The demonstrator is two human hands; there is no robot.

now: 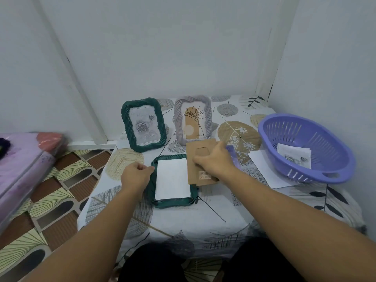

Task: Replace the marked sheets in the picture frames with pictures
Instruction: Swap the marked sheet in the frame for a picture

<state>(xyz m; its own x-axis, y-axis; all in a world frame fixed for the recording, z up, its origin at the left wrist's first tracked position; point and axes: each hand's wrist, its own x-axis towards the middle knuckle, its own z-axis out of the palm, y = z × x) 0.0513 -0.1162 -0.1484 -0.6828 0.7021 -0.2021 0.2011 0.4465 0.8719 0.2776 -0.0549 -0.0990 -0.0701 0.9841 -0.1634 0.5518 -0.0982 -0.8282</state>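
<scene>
two hands are at work over a green frame (174, 200) lying face down on the patterned tablecloth (183, 220), and every place below is told from that frame. the left hand (136, 176) has its fingers curled together, pinching the frame's left rim to steady it. the right hand (215, 161) has its fingers pressed down on a brown cardboard backing board (193, 159), thumb underneath, so it is clamped on the board just right of the frame and overlapping its right edge. inside the frame a white sheet (173, 179) lies flat, blank side up; whether it is a marked sheet or a picture cannot be told. behind the frame stand another green frame (143, 124) and a grey frame (193, 117), both upright with pictures showing. well to the right sits a purple basket (305, 147) holding a printed sheet (295, 157), on top of a loose white paper (264, 167).

the backing board looks light and stiff, best held by its edges. the sheet is thin, floppy and easily creased, so lifting a corner would be wise. the frame's glazing may be fragile; grip the twisted rim.
</scene>
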